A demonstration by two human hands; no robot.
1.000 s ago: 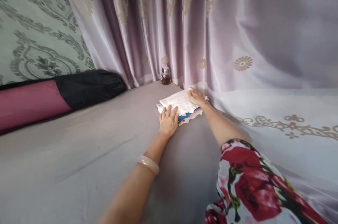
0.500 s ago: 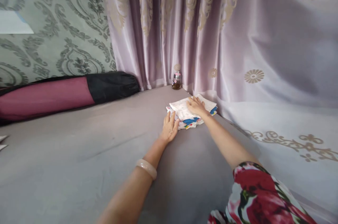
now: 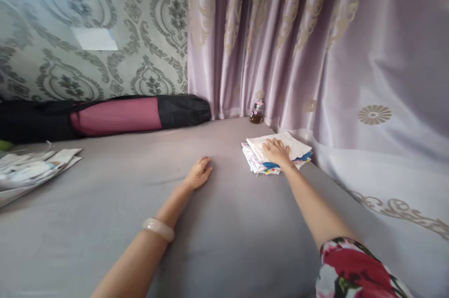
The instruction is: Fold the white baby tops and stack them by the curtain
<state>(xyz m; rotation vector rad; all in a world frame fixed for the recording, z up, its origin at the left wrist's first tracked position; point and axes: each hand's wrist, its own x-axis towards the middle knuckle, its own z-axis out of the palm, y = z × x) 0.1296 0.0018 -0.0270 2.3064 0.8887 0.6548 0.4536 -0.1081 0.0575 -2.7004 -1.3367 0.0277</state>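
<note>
A small stack of folded cloths [image 3: 296,148], white on top with blue and patterned layers below, lies on the grey sheet [image 3: 105,223] near the curtain. My right hand [image 3: 277,152] rests flat on top of the stack, fingers spread. My left hand [image 3: 199,172] lies on the bare sheet a little to the left of the stack, fingers loosely curled and holding nothing. A pale bangle [image 3: 158,229] sits on my left wrist.
A small glass jar [image 3: 257,113] stands at the curtain's foot behind the stack. A pink roll in a black bag [image 3: 119,114] lies along the patterned wall. Crumpled white fabric [image 3: 31,167] sits at the far left. The lilac curtain [image 3: 351,69] drapes down on the right.
My left hand has come off the stack's near edge and moved left onto the sheet. My right hand slid from the far corner to the stack's top. The view has swung left.
</note>
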